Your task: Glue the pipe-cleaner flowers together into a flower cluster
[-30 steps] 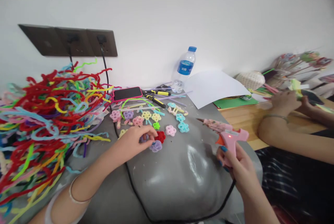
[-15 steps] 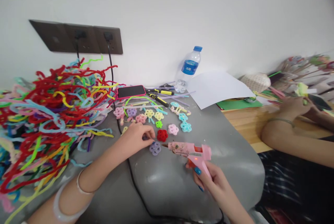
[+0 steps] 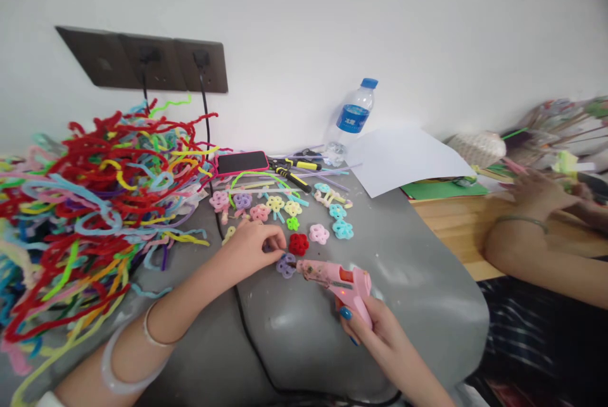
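A plain white wall backs the glossy grey tabletop where I sit, with a tangled heap of multicoloured fuzzy pipe cleaners on its left side. My right hand is wrapped around the grip of a pistol-shaped pink plastic glue gun. The fingertips of my left hand come together at the edge of a small lilac pipe-cleaner flower; whether they pinch it or only steady it, I cannot tell. The flower lies on the tabletop, just in front of a red looped pipe-cleaner flower. To do this well, I judge I should brace the petals, squeeze the trigger lightly so that only a small dab comes out, and mind my fingertips, since the nozzle is probably hot. The gun's long axis runs slantwise, its nozzle pointing left and slightly away from me, its tip at the flower's right side; touching or just above, I cannot say. Its grip slopes back towards me
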`<state>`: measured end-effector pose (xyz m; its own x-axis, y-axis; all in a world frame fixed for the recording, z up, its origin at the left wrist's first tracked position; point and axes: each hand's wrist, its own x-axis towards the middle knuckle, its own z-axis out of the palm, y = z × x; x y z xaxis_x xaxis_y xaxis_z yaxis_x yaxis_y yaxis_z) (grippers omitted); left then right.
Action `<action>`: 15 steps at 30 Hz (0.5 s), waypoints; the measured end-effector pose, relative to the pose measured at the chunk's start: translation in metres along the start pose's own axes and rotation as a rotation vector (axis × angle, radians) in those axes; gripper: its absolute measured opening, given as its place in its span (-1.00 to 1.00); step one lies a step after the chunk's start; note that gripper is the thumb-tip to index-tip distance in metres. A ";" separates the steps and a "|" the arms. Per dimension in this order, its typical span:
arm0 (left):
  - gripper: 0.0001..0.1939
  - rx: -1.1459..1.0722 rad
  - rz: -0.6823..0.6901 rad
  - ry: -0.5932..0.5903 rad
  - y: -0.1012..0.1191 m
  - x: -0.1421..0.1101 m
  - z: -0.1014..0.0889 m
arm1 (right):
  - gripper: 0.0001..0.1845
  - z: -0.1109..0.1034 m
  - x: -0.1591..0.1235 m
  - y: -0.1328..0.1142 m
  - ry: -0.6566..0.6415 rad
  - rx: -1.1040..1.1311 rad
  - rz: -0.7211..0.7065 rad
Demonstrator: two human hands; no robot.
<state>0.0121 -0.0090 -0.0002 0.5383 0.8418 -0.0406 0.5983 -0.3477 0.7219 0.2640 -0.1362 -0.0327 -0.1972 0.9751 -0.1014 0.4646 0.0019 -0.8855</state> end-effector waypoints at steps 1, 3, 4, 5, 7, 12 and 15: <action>-0.94 0.004 0.001 0.004 0.000 0.000 0.000 | -0.56 0.000 0.000 0.000 0.008 -0.009 -0.004; -0.95 0.011 0.007 0.006 -0.002 0.000 0.001 | -0.59 0.000 0.000 -0.001 0.021 -0.027 -0.015; -0.95 0.010 0.010 0.004 -0.002 0.001 0.001 | -0.60 0.000 -0.001 0.000 0.028 -0.037 -0.022; -0.96 0.008 0.014 0.001 -0.003 0.001 0.001 | -0.60 0.000 -0.001 0.000 0.037 -0.049 -0.028; -0.96 0.004 0.019 0.000 -0.005 0.001 0.002 | -0.62 0.000 -0.003 0.000 0.050 -0.079 -0.041; -0.95 0.008 0.029 0.015 -0.006 0.002 0.002 | -0.65 -0.005 -0.004 0.002 0.070 -0.131 -0.049; -0.95 0.020 0.028 0.015 -0.004 0.001 0.002 | -0.64 -0.006 -0.004 0.002 0.083 -0.129 -0.044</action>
<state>0.0114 -0.0076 -0.0050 0.5460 0.8377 -0.0102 0.5950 -0.3792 0.7087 0.2704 -0.1389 -0.0311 -0.1499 0.9885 -0.0214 0.5652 0.0679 -0.8222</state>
